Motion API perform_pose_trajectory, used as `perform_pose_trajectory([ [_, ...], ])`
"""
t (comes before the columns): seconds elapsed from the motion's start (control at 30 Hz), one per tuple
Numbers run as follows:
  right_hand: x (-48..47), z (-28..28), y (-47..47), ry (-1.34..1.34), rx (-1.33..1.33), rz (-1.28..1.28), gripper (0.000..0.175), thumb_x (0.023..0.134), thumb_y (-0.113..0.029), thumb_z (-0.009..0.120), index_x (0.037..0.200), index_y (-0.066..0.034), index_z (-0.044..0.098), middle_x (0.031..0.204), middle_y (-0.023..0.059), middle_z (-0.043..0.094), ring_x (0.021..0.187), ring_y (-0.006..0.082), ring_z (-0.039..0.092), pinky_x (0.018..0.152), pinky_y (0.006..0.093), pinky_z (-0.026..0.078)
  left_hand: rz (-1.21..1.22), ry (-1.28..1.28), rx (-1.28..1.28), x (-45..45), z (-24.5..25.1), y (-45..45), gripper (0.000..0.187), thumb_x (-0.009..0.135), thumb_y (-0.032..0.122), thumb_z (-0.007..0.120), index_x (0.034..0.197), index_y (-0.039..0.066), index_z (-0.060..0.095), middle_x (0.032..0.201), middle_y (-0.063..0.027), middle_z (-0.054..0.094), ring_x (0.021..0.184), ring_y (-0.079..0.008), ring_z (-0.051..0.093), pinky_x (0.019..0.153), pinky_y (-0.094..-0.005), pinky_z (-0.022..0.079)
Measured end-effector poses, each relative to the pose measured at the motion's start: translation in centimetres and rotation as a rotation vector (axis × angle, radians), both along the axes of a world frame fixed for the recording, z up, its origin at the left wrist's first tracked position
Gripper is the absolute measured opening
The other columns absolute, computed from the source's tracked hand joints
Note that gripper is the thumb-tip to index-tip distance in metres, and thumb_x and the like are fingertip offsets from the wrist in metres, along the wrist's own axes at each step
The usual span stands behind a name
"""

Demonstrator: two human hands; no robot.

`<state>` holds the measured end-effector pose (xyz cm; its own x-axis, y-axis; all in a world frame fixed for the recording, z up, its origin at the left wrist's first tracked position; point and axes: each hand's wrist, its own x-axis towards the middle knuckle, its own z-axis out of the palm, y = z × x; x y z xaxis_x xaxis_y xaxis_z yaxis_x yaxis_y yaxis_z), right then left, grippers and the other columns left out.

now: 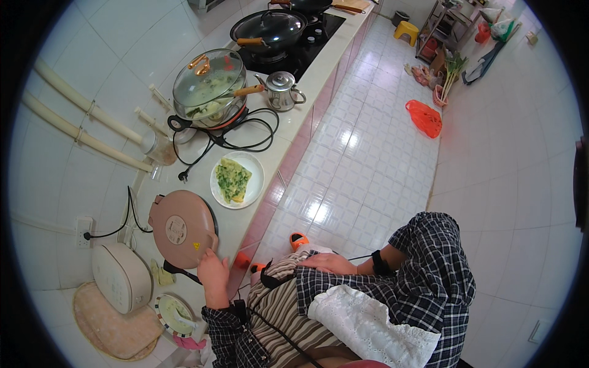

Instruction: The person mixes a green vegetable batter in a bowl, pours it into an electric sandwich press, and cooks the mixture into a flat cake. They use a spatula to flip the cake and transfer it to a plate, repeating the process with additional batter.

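Note:
At the near edge of a round pink electric griddle (pixel 177 225), lid down, my left hand (pixel 214 276) touches the rim by its handle; whether the fingers grip it is hard to tell. My right hand (pixel 329 263) rests flat on my lap, fingers together, over the striped and checked clothes. Beyond the griddle a white plate (pixel 257 181) holds a folded green-flecked pancake (pixel 233 180). A bowl of pale green batter (pixel 174 313) with a white spoon (pixel 185 319) stands nearer me. A black handle shows beneath the griddle's near edge.
A glass-lidded electric pot (pixel 209 87) with a wooden-handled utensil, a coiled black cord (pixel 262 149), a metal teapot (pixel 281 89) and a lidded wok (pixel 271 30) line the counter. A rice cooker (pixel 122 276) stands near the wall. A red plastic bag (pixel 424 118) lies on the floor.

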<state>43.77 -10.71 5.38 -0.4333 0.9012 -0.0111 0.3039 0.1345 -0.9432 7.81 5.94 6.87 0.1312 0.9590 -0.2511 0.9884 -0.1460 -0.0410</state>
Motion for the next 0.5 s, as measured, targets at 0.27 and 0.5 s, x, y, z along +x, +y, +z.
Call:
perform_pose_trajectory([
  [0.27, 0.22, 0.08, -0.11, -0.032, 0.028, 0.008, 0.057, 0.098, -0.019, 0.049, 0.154, -0.0127, 0.052, 0.131, 0.0080, 0.068, 0.122, 0.0303, 0.062, 0.108, 0.0389, 0.046, -0.009, -0.034, -0.010, -0.26, -0.48, 0.03, 0.056, 0.088, 0.036, 0.079, 0.123, -0.002, 0.057, 0.108, -0.0209, 0.070, 0.098, -0.0409, 0.071, 0.082, -0.0498, 0.058],
  [0.5, 0.39, -0.11, -0.05, -0.026, -0.060, 0.013, 0.055, 0.099, -0.020, 0.049, 0.154, -0.0125, 0.053, 0.130, 0.0097, 0.069, 0.122, 0.0300, 0.062, 0.108, 0.0396, 0.046, 0.059, -0.047, -0.065, 0.02, -0.03, 0.20, 0.057, 0.088, 0.035, 0.079, 0.127, 0.000, 0.057, 0.115, -0.0225, 0.070, 0.105, -0.0411, 0.070, 0.087, -0.0504, 0.058],
])
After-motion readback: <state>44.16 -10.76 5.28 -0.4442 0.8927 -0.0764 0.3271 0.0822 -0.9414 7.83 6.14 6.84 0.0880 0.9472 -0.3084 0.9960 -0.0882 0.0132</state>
